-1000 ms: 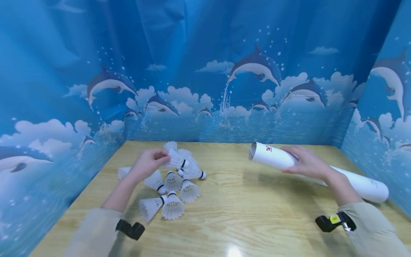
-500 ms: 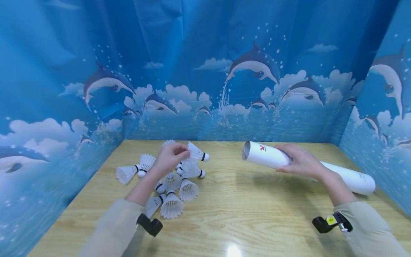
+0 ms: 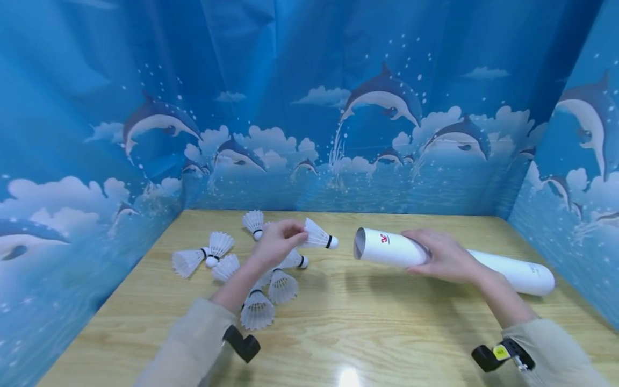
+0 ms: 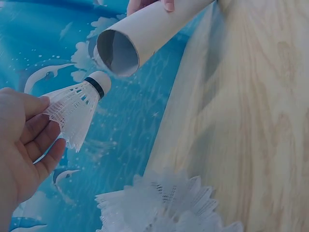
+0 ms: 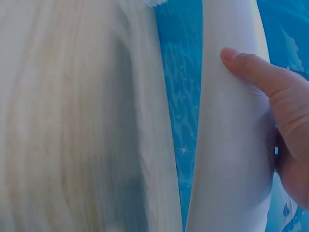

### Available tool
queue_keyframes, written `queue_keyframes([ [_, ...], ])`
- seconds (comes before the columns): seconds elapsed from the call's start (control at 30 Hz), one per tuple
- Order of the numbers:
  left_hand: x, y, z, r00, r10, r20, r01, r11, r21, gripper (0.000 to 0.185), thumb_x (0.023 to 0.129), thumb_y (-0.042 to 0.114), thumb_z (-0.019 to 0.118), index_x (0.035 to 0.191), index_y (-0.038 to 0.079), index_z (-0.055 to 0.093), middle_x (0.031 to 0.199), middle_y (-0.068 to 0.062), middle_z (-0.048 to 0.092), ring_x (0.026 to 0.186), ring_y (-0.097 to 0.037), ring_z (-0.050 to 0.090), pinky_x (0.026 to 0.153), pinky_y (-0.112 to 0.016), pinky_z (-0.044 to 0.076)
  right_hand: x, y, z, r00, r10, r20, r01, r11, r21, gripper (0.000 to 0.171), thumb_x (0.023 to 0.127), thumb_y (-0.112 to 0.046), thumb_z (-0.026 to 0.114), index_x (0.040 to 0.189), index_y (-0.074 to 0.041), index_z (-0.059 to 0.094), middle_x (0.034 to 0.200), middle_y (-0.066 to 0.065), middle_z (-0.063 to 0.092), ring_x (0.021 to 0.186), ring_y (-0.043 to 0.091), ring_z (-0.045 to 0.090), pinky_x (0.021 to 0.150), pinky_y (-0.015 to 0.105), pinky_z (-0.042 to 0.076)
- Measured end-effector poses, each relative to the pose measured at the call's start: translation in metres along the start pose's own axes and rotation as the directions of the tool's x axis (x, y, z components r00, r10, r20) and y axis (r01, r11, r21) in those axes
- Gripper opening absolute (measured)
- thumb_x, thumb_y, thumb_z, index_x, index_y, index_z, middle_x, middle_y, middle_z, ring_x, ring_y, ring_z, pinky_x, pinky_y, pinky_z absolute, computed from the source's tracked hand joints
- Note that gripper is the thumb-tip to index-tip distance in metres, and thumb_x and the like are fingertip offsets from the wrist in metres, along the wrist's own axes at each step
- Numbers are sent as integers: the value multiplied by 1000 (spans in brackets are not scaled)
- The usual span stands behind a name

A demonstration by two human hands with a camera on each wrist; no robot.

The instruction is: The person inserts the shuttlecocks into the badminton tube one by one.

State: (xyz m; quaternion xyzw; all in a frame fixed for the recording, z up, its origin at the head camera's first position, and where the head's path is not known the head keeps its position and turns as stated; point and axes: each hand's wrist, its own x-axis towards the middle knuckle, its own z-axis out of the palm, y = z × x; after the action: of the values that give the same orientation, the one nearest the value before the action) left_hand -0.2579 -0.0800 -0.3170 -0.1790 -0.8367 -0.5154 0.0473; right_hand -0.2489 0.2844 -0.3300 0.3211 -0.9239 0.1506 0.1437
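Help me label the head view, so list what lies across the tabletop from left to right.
Pair of loose shuttlecocks → left hand → held shuttlecock → open mouth of the white tube → right hand → far end of the tube.

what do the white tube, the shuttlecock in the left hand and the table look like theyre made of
The long white tube looks like matte cardboard: a thin wall at the open mouth and a duller inside, though plastic is possible. The white shuttlecock seems to have real feathers, with visible vanes and ragged tips; its white, black-banded nose could be cork or foam. The table shows light wood grain under a glossy finish, perhaps laminate.
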Motion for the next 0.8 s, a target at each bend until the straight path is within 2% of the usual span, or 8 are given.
queue_keyframes([
  [0.17, -3, -1, 8, 1000, 2, 5, -2, 1000, 9, 10, 89, 15, 63, 94, 8, 68, 86, 0, 66, 79, -13, 60, 68, -29, 50, -3, -10, 4, 1000, -23, 0, 23, 1000, -7, 73, 67, -31, 83, 127, -5, 52, 117, 13, 59, 101, 31, 58, 78, 49, 48],
  [0.33, -5, -1, 16, 999, 33, 9, -33, 999, -12, 9, 87, 12, 64, 92, 5, 68, 85, -2, 66, 77, -13, 60, 67, -27, 51, -4, -17, 7, 999, -34, -1, 34, 999, -17, 72, 67, -32, 83, 127, -6, 53, 117, 12, 60, 100, 30, 58, 77, 48, 49],
  [0.6, -4, 2, 29, 997, 79, 27, -78, 997, -29, 7, 86, 9, 65, 90, 3, 67, 81, -3, 66, 68, -11, 56, 58, -24, 47, -6, -20, 7, 999, -25, 25, 26, 999, -27, 71, 68, -31, 82, 128, -7, 52, 118, 13, 59, 100, 32, 58, 77, 49, 48],
  [0.8, -5, 4, 38, 996, 63, 65, -60, 997, -53, 8, 87, 9, 64, 91, 2, 67, 78, -3, 64, 64, -14, 53, 52, -22, 43, -5, -20, 5, 1000, -11, 22, 11, 1000, -11, 72, 69, -34, 81, 129, -8, 51, 118, 12, 59, 101, 31, 57, 77, 49, 48],
])
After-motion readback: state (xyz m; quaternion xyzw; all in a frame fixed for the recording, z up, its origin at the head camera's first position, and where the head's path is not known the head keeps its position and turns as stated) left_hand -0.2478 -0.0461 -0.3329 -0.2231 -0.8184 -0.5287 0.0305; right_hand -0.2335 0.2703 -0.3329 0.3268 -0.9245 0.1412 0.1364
